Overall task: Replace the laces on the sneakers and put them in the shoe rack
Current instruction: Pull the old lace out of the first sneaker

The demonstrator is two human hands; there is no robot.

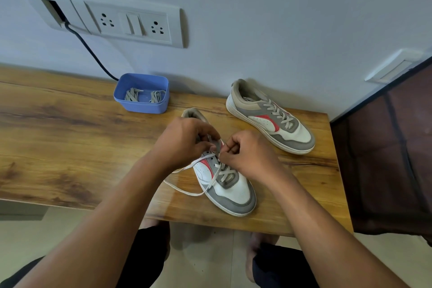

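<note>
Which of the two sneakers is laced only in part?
The near sneaker, closest to the person: only its lower eyelets hold lace, and a loose end trails on the table. The far sneaker is laced throughout.

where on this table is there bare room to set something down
The broad left stretch of the table, from its left edge to the blue tub, is bare. A smaller patch lies between tub and far sneaker. Crowded around the near sneaker: left hand, right hand, trailing lace.
</note>
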